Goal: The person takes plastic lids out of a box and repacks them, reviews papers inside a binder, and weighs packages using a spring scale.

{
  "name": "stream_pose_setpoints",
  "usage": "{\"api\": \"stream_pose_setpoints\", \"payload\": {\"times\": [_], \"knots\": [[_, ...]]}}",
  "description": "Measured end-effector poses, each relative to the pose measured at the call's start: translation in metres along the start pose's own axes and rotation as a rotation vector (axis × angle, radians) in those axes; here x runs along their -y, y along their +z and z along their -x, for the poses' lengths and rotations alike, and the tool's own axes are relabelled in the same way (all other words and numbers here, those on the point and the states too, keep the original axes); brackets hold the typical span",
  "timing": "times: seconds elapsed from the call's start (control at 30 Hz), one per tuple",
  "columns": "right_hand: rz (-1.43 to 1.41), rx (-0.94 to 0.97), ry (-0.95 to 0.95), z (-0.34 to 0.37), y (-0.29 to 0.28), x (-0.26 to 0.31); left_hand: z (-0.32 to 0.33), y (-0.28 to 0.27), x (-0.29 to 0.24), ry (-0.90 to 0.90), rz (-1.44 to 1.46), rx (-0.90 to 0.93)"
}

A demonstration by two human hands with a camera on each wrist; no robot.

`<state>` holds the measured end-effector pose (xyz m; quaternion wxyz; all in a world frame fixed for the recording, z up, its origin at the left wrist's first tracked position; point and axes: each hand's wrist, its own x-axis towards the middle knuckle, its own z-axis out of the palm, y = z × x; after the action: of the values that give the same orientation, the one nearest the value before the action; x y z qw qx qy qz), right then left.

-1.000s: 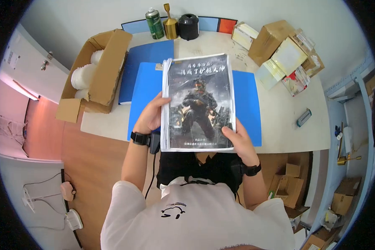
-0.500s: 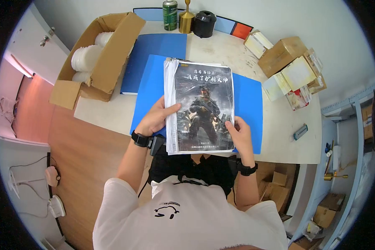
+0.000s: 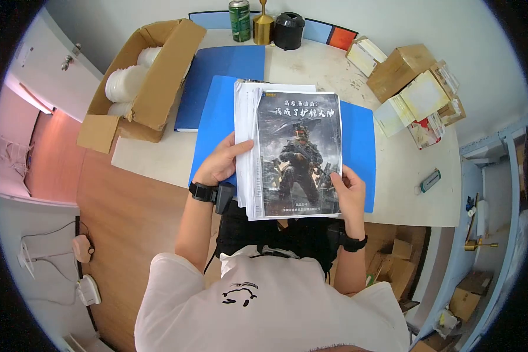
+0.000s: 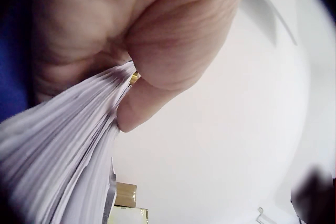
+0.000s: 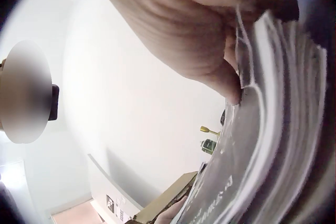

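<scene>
A thick stack of printed sheets (image 3: 299, 176), its dark cover picturing an armed soldier under white lettering, is held over a bright blue folder (image 3: 358, 146). My left hand (image 3: 220, 161) grips the left edge, thumb on top and fingers underneath. At the lower right edge, my right hand (image 3: 352, 196) pinches the stack with its thumb on the cover. White pages stick out in steps left of the cover. Close up, the left wrist view shows fanned page edges (image 4: 58, 150) beneath the thumb; the right wrist view shows layered, bent page edges (image 5: 294, 108) by the right thumb.
A darker blue folder (image 3: 220, 88) lies behind on the white table (image 3: 405, 193). At left stands a cardboard box (image 3: 164, 76) with white tubs. A green spray can (image 3: 239, 22), brass object (image 3: 263, 29) and black container (image 3: 288, 32) line the back. Small boxes (image 3: 402, 73) crowd the right.
The stack's cover has slid right over the sheets beneath, so more white pages show at its left. Both hands keep hold of the stack; the head view has shifted a little.
</scene>
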<state>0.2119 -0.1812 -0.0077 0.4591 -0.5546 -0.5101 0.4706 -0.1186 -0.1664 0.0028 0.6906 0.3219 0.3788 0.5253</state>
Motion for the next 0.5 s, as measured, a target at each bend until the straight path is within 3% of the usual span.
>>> {"api": "stream_pose_setpoints", "payload": {"times": [0.2, 0.5], "knots": [[-0.152, -0.009, -0.028, -0.001, 0.002, -0.005, 0.002, 0.002, -0.007, -0.029, 0.028, 0.016], [-0.097, -0.039, -0.041, -0.001, -0.003, -0.005, -0.004, -0.011, -0.001, -0.019, -0.008, 0.037]]}}
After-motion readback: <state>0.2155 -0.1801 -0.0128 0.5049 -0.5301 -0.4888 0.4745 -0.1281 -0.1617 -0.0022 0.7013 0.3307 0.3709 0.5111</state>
